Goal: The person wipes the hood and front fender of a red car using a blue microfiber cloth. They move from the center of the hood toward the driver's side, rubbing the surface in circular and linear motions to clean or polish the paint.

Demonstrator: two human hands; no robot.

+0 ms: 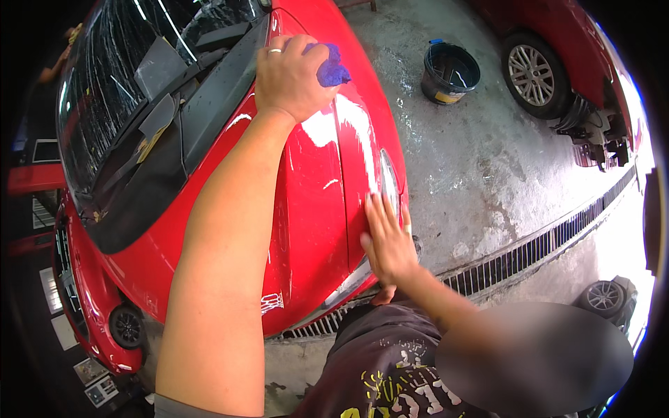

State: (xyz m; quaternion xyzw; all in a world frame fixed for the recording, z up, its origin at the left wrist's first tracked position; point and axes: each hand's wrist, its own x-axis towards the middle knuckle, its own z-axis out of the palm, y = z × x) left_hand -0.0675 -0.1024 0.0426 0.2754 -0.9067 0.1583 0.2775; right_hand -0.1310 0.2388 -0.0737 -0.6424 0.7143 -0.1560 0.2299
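My left hand [292,78] is curled around a purple cloth [333,68], pressing it on the red car hood [313,209] close to the windshield. Part of the cloth is hidden under my fingers. Flat on the red front panel beside the headlight [388,177] rests my right hand [388,237], holding nothing, its fingers extended. Bright reflections cover the paint between both hands. Wet streaks run down the windshield [104,104]. Grey sheets [159,68] lie at the wiper and cowl area.
A dark bucket [450,73] stands on the wet concrete floor, near the wheel [530,76] of another red car. A metal drain grate [512,266] crosses the floor. At left is a further red car [89,308]. A blurred patch [533,360] hides the lower right.
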